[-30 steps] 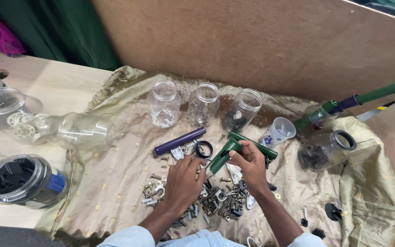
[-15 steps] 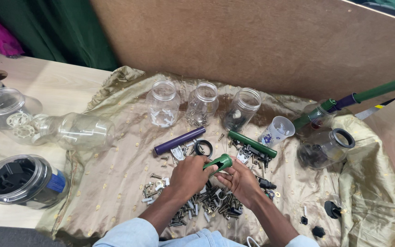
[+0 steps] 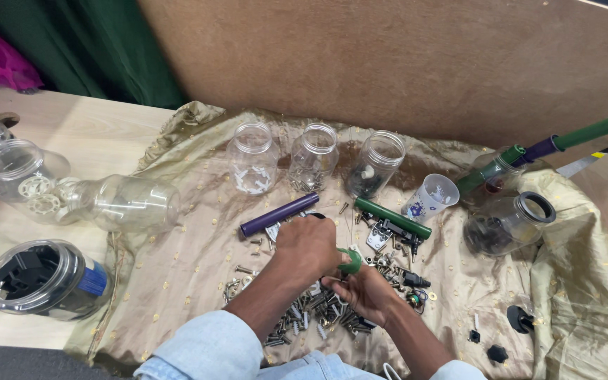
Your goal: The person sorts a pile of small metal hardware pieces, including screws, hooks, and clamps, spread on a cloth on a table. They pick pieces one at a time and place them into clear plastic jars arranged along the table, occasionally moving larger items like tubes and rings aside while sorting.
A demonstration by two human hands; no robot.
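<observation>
Both hands meet over the middle of a crumpled golden satin cloth [image 3: 177,281] spread on the pale wooden bench [image 3: 72,134]. The left hand [image 3: 307,246] is curled shut around a short green plastic tube [image 3: 351,261], whose end shows just beside the thumb; the right hand [image 3: 364,292] pinches the same tube from below, fingers closed. Under the hands lies a heap of small metal screws and fittings [image 3: 311,313]. Just beyond the left hand rests a dark purple tube [image 3: 276,215], and to the right a long dark green tube [image 3: 392,217]. Three clear plastic jars [image 3: 314,158] stand in a row farther back, near a white paper cup with blue marks [image 3: 431,198]. At the left edge, a clear jar of black parts [image 3: 40,278] carries a blue label [image 3: 93,281].
</observation>
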